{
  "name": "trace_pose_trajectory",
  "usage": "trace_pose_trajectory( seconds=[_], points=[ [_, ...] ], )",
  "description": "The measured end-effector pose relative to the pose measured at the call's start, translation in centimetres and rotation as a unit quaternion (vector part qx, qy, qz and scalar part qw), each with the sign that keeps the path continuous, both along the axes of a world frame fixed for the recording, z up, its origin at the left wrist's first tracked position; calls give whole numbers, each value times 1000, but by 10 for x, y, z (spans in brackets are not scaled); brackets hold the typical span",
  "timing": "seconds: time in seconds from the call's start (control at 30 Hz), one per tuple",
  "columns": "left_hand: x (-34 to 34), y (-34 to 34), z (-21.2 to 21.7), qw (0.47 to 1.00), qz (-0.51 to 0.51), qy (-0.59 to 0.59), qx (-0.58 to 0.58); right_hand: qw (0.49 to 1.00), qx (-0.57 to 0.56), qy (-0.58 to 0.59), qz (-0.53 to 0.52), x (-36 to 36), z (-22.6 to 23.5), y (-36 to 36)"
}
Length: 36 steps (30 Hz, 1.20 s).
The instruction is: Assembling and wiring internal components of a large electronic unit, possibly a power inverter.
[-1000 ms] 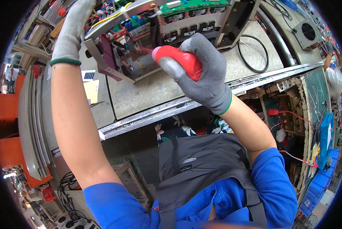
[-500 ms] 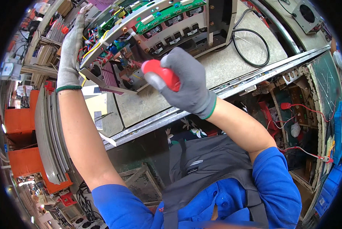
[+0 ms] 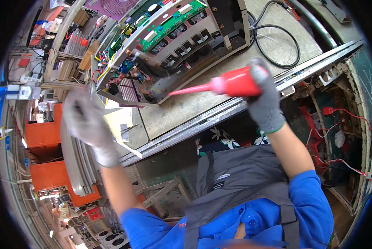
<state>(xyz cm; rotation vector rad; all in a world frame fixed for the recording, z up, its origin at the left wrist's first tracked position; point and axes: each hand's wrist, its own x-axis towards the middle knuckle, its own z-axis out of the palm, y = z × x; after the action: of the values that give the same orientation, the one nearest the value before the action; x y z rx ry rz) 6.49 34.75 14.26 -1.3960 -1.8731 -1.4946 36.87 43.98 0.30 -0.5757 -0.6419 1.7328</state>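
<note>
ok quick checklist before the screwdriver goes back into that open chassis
1. Right hand gripping red screwdriver handle: ok.
2. Tip visible and free, over the bench beside the open chassis: ok.
3. Left hand steadying the chassis: not ok, it is off it and blurred.
4. Both hands gloved: ok.
5. Which screw the tip is aimed at: cannot tell.
6. Black cable lies apart from the tip: ok.

Bare counter (image 3: 181,110) open below the right grip (image 3: 264,96), wide enough to pass a hand. Blocked ahead by the opened metal chassis (image 3: 169,45) with green circuit board (image 3: 169,24); black cable loop (image 3: 273,39) coiled just beyond, metal rail (image 3: 219,116) edging the near side.
</note>
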Motion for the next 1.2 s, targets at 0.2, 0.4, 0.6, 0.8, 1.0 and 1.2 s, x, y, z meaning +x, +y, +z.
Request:
trace_pose_trajectory(
  seconds=[0.2, 0.4, 0.6, 0.8, 1.0, 1.2],
  points=[
    [28, 20, -92, 920, 101, 209, -315, 986, -127, 105, 3, 44, -38, 24],
    [9, 53, -98, 905, 144, 176, -360, 987, -130, 97, -12, 47, -48, 25],
    [-7, 57, -91, 736, 125, 402, -530, 991, -120, 66, 5, 43, -49, 31],
    [45, 6, -54, 951, 96, 206, -210, 989, -127, 74, 34, 67, -41, 24],
    [-8, 37, -31, 919, 82, 381, -65, 994, 9, -93, 63, 52, -25, -1],
    [-103, 130, -20, 788, 174, 586, -69, 813, 370, -413, -176, -30, 29, 15]
  ],
)
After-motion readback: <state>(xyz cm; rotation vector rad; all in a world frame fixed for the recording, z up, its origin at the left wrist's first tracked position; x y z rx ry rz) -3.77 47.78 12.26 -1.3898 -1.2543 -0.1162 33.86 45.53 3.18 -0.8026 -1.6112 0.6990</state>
